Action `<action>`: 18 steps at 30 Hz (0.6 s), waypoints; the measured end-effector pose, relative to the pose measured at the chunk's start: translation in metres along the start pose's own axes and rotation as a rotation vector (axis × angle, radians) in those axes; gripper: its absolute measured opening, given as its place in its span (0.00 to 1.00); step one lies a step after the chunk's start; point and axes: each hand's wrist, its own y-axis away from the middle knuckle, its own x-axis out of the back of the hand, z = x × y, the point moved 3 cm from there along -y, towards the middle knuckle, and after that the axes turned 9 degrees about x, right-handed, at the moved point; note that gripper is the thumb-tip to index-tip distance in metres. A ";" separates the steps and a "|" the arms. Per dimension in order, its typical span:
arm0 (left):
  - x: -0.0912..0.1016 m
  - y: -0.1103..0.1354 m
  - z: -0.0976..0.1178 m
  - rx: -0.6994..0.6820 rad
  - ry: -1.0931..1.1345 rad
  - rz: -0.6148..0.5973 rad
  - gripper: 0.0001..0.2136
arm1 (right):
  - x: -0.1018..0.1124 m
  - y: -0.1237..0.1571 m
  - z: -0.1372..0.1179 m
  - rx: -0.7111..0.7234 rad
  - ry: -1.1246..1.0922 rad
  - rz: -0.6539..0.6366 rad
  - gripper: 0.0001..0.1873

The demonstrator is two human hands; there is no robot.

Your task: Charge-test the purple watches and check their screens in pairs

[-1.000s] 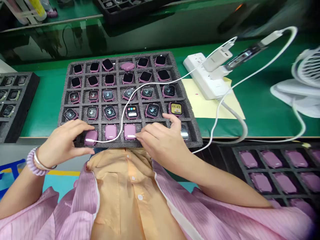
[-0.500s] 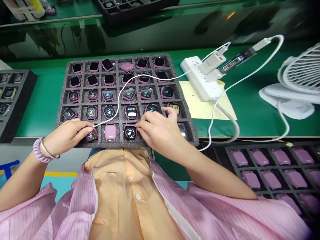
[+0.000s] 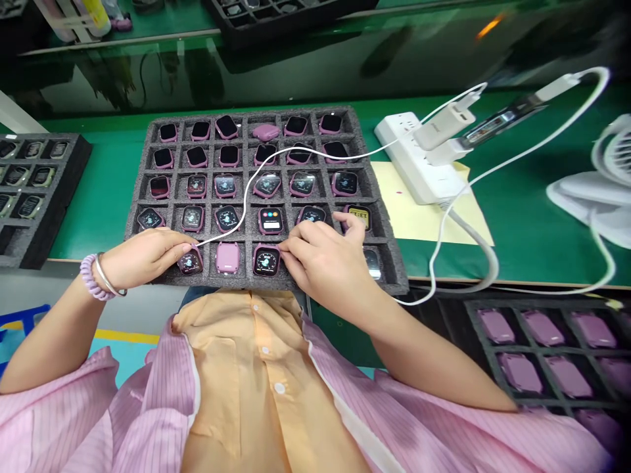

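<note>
My left hand (image 3: 145, 257) pinches the white cable (image 3: 245, 197) at the left watch (image 3: 190, 262); my right hand (image 3: 323, 263) closes its fingertips on the middle watch (image 3: 266, 260).

A green tabletop (image 3: 532, 217) runs across the middle of the frame. Behind it, a dark glossy panel (image 3: 305, 62) spans the top and mirrors the bench, with an orange glint of light (image 3: 489, 27) at upper right. At lower left lies grey floor (image 3: 142, 309) with a yellow stripe (image 3: 125, 336) and a teal patch (image 3: 129, 358). A white fan (image 3: 606, 177) stands at the right edge.
</note>
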 end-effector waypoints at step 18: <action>-0.040 0.002 0.079 -0.255 -0.494 0.515 0.05 | 0.004 -0.001 -0.004 -0.032 0.039 -0.016 0.14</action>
